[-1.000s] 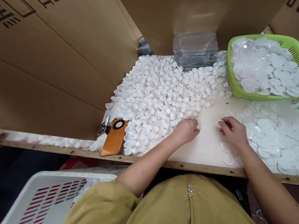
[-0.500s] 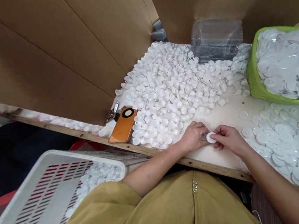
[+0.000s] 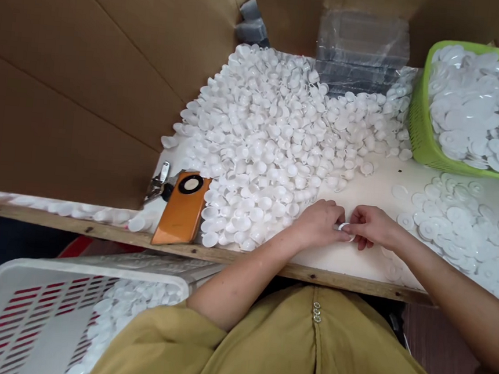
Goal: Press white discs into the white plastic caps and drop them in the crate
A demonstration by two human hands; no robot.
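My left hand [image 3: 322,223] is closed over the white tabletop, just right of a heap of small white plastic cups [image 3: 271,136], some with a little handle. Facing it, my right hand [image 3: 370,227] pinches a small white saucer-like disc [image 3: 345,230] between thumb and fingers. The disc is turned partly edge-on and meets my left fingertips. What else my left fingers hold is hidden. Loose white discs [image 3: 455,228] lie spread on the table to the right of my right hand.
A green basket [image 3: 419,117] full of white discs stands at the back right. Plastic-wrapped grey blocks [image 3: 361,51] are behind the heap. An orange phone [image 3: 180,210] lies near the wooden table edge [image 3: 311,275]. Cardboard [image 3: 87,91] rises at left; a white crate [image 3: 93,272] sits below.
The disc has gone from nearly face-on to partly edge-on, now against my left fingertips. A grey piece seen at my left fingers is no longer visible. The view has shifted slightly.
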